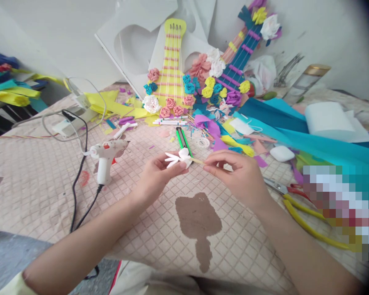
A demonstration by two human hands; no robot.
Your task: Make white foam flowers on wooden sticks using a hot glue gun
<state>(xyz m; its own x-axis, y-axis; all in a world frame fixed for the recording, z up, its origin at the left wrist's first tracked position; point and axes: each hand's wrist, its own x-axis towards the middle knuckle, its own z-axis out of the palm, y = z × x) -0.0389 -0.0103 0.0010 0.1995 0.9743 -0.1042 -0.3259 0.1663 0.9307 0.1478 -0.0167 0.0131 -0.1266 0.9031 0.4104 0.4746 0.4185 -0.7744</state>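
My left hand (158, 176) is closed on a small white flower-like paper piece (183, 155) with narrow pointed strips sticking out to the left. A thin wooden stick (198, 161) runs from that white piece toward the right. Its other end is pinched between the thumb and fingers of my right hand (238, 174). Just behind the white piece, a green and black utility knife (182, 137) lies on the table. To the left of my left hand, a white hot glue gun (106, 159) stands with its nozzle pointing right.
A yellow paper guitar (171, 61) and a blue one (246, 51), decorated with paper flowers, lean at the back. Pliers with yellow handles (307, 229) and scissors (278, 186) lie at right. Black cable (75, 188) crosses the left side. Crepe paper (326, 149) and a white roll (329, 123) lie at right.
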